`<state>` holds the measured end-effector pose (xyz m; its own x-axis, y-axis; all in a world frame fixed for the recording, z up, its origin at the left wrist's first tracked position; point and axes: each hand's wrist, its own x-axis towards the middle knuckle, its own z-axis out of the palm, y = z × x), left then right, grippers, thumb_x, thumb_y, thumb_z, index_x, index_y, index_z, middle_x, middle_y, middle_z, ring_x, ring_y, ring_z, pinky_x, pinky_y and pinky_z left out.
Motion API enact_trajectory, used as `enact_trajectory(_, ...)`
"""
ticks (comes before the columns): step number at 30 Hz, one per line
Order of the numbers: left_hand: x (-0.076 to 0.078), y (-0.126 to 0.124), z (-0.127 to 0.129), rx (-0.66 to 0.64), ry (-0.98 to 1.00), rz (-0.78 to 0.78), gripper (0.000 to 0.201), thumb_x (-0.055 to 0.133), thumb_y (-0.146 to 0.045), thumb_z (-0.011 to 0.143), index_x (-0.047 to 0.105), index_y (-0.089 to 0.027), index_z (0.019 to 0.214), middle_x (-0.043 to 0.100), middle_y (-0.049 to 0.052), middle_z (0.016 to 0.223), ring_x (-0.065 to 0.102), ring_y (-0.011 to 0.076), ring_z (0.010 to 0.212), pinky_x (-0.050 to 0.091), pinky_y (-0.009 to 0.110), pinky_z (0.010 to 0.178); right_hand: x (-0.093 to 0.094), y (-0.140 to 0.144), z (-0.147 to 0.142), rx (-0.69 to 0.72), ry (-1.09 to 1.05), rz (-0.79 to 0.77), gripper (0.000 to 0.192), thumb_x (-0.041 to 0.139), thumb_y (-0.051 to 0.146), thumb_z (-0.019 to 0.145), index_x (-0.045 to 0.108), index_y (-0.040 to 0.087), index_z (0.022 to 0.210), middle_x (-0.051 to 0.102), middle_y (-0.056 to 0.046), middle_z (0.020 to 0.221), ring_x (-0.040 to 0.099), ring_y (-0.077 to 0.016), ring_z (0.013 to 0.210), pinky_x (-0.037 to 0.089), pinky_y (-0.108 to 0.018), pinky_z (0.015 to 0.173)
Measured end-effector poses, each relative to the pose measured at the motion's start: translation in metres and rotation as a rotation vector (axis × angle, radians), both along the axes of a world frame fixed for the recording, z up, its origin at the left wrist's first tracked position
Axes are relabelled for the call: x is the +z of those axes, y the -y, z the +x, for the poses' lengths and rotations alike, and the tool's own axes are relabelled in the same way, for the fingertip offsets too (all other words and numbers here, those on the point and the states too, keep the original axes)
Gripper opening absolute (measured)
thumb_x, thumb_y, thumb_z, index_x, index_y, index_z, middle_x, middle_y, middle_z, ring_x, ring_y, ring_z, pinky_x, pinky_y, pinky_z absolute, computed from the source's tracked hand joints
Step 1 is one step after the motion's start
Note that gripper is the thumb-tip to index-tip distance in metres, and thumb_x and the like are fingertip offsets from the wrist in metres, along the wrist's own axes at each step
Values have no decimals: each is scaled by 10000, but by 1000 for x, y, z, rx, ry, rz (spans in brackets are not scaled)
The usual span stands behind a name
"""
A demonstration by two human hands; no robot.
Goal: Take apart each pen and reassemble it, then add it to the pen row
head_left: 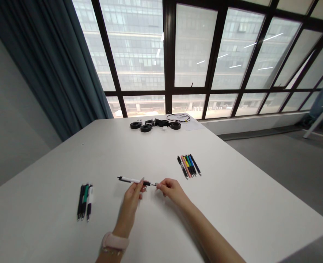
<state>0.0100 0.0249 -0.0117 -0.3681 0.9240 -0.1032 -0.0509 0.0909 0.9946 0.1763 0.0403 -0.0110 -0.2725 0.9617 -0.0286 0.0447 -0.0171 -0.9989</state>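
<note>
Above the middle of the table, my left hand (134, 193) is closed on a white pen (132, 180) with a black clip end and a black grip. The pen lies nearly level, its clip end to the left. My right hand (169, 188) is pinched at the other end, on a thin part (153, 185) sticking out past the grip; whether this is the refill or the tip is too small to tell. To the left, a group of several pens (84, 201), black, green and white, lies side by side. A row of several coloured pens (189, 166) lies to the right, beyond my right hand.
Black tape-like rolls (146, 128), a dark bundle (161, 122) and a looped black cable (178, 118) lie at the far end of the white table (109, 153). Windows stand behind it, with a blue curtain (68, 65) at the left. The table's right edge borders the floor.
</note>
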Motion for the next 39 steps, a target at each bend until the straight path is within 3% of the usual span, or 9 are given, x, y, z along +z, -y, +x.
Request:
enact_trajectory(4,-3,1,-3,68,62,31,569,701,-649,533,681,-134,778,631,34,676,546,132,627,367,217,499,0,-3,10,-4,32,18,353,651,500,729,658,150,685,472,47,516,409,-78,478,314,-213,478)
enact_trajectory(11,7,6,-8,254,135,98,539,694,-632,564,645,-154,807,643,31,728,572,133,637,385,218,507,2,-11,35,-11,51,2,377,655,534,704,662,158,681,472,38,523,409,-90,498,352,-220,481)
enact_trajectory(14,7,2,-10,207,99,52,576,689,-676,522,626,-155,758,629,27,685,551,130,589,364,219,482,0,-15,37,-66,56,-2,374,647,534,702,656,162,676,456,36,530,407,-101,516,363,-224,484)
enact_trajectory(18,1,2,-8,-82,-192,-12,555,599,-730,585,532,-180,549,489,-31,490,428,108,476,310,233,475,-4,-15,32,-184,187,68,297,601,444,766,649,163,682,447,35,531,407,-112,523,317,-225,487)
enact_trajectory(20,-2,5,-3,-157,-392,11,538,551,-708,660,472,-198,506,423,-50,457,391,109,468,287,239,489,-3,-12,29,-249,330,112,233,581,375,796,647,172,703,495,25,549,443,-121,545,304,-230,512)
enact_trajectory(23,-3,12,4,-194,-608,-8,501,523,-666,717,451,-214,513,412,-54,453,388,124,466,253,247,496,3,-4,25,-290,544,130,179,550,319,832,644,190,749,584,8,599,513,-137,590,302,-235,547)
enact_trajectory(29,0,18,9,-239,-827,-23,450,474,-580,788,457,-227,509,463,-35,458,407,148,466,208,261,524,10,8,16,-264,811,231,141,525,281,865,637,209,820,674,-35,741,581,-169,682,292,-248,567)
enact_trajectory(39,-3,20,10,-266,-1217,37,422,357,-482,888,455,-230,563,545,1,523,457,171,508,225,284,590,3,13,6,-204,918,320,105,494,240,897,570,181,941,682,-79,827,614,-205,748,320,-268,598)
